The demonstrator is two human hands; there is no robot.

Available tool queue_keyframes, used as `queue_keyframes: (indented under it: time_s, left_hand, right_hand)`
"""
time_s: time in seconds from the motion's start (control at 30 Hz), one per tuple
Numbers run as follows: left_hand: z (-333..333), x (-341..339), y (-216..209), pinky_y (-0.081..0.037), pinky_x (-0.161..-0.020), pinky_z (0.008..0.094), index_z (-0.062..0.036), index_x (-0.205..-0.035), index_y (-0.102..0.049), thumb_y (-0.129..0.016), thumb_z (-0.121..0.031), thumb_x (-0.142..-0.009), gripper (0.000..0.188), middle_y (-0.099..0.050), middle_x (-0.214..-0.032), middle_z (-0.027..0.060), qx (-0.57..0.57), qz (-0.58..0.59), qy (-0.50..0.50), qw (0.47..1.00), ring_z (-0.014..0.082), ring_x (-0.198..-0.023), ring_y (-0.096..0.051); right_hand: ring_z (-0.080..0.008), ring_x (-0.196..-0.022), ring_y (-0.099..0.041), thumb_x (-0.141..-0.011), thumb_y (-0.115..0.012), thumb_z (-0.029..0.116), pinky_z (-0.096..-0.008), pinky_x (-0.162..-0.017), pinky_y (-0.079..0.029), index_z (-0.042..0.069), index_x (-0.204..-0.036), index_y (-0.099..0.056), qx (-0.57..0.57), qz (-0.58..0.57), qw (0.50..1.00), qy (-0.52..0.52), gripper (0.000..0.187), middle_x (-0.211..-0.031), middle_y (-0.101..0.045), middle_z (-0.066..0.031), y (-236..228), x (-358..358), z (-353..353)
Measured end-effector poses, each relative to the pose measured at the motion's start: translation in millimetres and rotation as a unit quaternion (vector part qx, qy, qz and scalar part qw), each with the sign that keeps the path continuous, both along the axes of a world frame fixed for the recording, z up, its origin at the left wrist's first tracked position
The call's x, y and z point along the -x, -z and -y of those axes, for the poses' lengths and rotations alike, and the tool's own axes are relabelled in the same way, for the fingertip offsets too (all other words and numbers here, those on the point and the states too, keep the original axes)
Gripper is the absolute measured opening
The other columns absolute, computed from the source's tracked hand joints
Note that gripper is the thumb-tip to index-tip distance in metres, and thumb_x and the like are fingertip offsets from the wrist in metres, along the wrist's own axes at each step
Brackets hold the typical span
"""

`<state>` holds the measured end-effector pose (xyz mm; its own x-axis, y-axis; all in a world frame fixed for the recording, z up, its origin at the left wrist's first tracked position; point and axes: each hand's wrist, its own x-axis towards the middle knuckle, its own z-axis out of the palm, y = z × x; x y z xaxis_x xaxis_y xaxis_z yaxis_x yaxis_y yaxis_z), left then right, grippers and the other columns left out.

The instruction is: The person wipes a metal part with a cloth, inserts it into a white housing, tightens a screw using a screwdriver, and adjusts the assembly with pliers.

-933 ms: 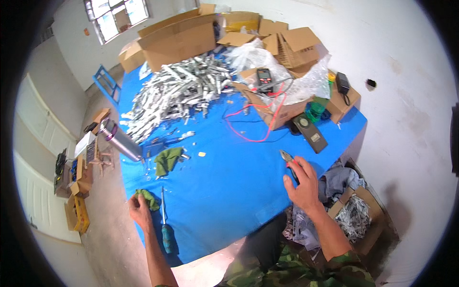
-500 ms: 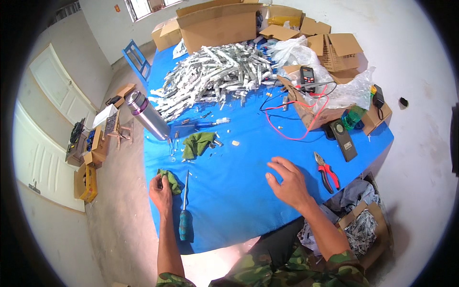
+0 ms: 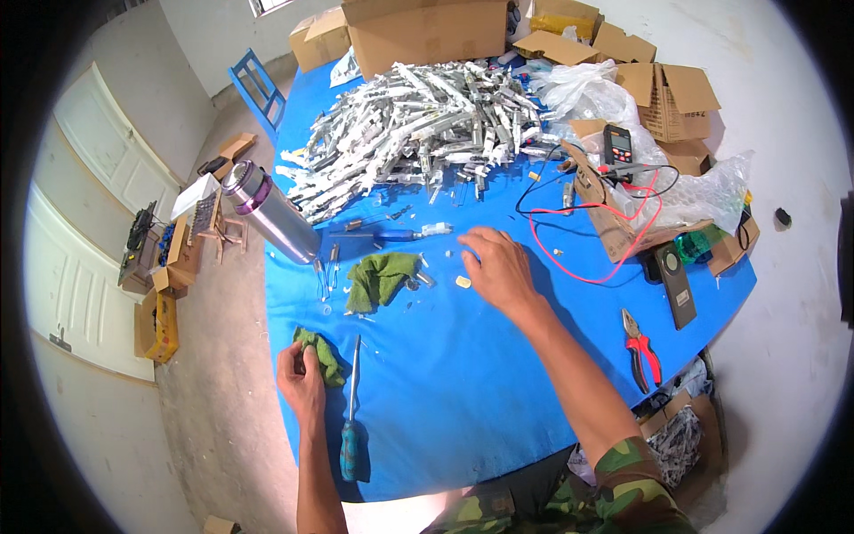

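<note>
At the left edge of the table, my left hand (image 3: 301,381) is closed with thumb and fingers on a small crumpled green cloth (image 3: 324,358). A screwdriver (image 3: 352,418) with a teal handle lies just to its right. Over the middle of the table my right hand (image 3: 500,271) is stretched out, fingers loosely bent and apart, nothing seen in it. Nearest to its fingertips are a blue-handled tool with a clear end (image 3: 400,235) and a small cream-coloured piece (image 3: 463,282). A larger green cloth (image 3: 380,281) lies between the hands, with small metal and glass bits around it.
A big heap of white and grey slim parts (image 3: 418,133) covers the far side. A steel flask (image 3: 274,214) stands at the left. To the right are a multimeter (image 3: 617,145) with red and black leads, red-handled pliers (image 3: 640,351), a dark flat device (image 3: 676,289) and opened cartons (image 3: 680,102).
My right hand has moved forward and left, toward the blue-handled tool. My left hand stays at the small cloth. The whole view has shifted slightly.
</note>
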<state>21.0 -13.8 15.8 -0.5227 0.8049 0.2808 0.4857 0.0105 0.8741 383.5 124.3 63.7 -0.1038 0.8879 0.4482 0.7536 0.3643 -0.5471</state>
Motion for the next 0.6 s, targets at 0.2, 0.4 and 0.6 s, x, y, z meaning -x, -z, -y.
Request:
queue_keyframes:
  time_s: [0.2,0.4,0.6]
  left_hand:
    - [2,-5,-11,-0.043,-0.067,0.0219,0.0035,-0.112,-0.068,-0.071,-0.008,-0.099,0.018,-0.059,-0.091,-0.0016,0.019,0.012,-0.002,1.000,0.0057,-0.075,-0.049]
    - [3,-9,-18,-0.044,-0.068,0.0221,0.0035,-0.114,-0.068,-0.070,-0.009,-0.100,0.019,-0.060,-0.091,-0.0010,0.021,0.026,0.000,0.999,0.0060,-0.077,-0.051]
    - [4,-7,-11,-0.044,-0.068,0.0224,0.0036,-0.114,-0.068,-0.070,-0.012,-0.101,0.020,-0.060,-0.090,-0.0012,0.013,0.026,0.002,1.000,0.0064,-0.076,-0.050]
  right_hand:
    - [-0.0335,-0.119,-0.063,-0.093,-0.069,0.014,-0.0479,-0.098,-0.051,0.009,-0.123,-0.074,0.006,0.007,1.000,0.006,0.031,-0.127,-0.070,-0.0116,6,27,-41]
    - [-0.0312,-0.112,-0.063,-0.092,-0.070,0.013,-0.0477,-0.093,-0.051,0.012,-0.120,-0.075,0.023,0.085,0.996,0.019,0.029,-0.119,-0.071,-0.0090,15,36,-52]
    - [-0.0355,-0.107,-0.064,-0.090,-0.067,0.013,-0.0495,-0.088,-0.052,0.010,-0.111,-0.073,0.052,0.038,0.998,0.021,0.022,-0.109,-0.070,-0.0111,-4,8,-1]
